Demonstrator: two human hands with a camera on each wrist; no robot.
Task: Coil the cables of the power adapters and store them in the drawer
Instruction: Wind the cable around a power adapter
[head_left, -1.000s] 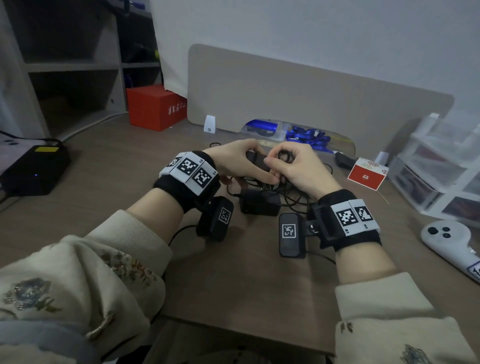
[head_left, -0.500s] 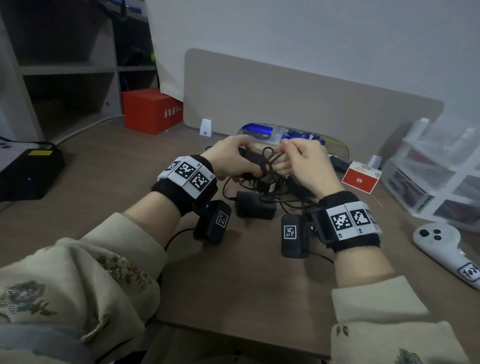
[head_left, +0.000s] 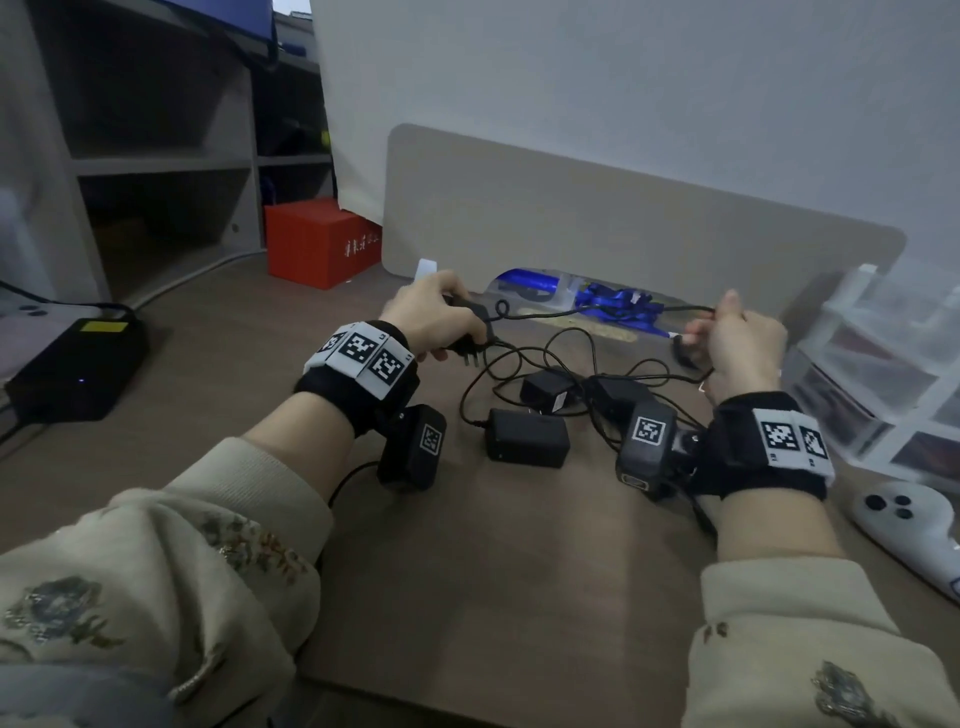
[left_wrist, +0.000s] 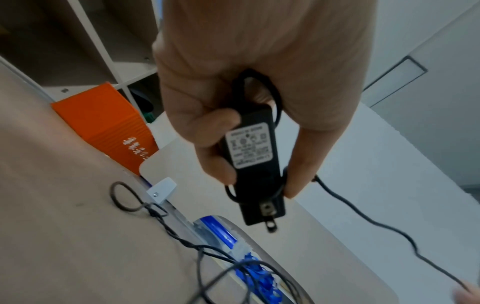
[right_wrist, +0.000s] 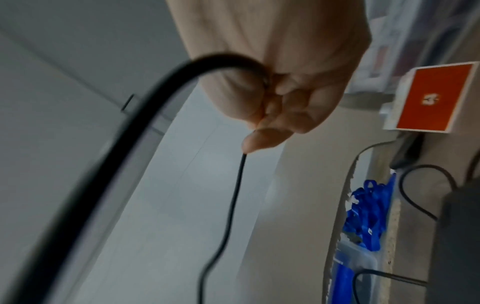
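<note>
- left hand (head_left: 436, 317) raised over the counter (head_left: 519, 571), grip wrapped round a boxy black adapter (left_wrist: 255, 156), prongs sticking out
- right hand (head_left: 737, 343) pinches its thin rubbery cable (head_left: 597, 310), stretched between both hands
- more matte black adapters (head_left: 527, 436) tangled on the wood-grain counter

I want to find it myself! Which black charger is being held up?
Look above the brown desk, past the three black adapters lying there. The left hand grips the power adapter. Only this one is lifted, white label showing, its cable stretched across to the right hand.
</note>
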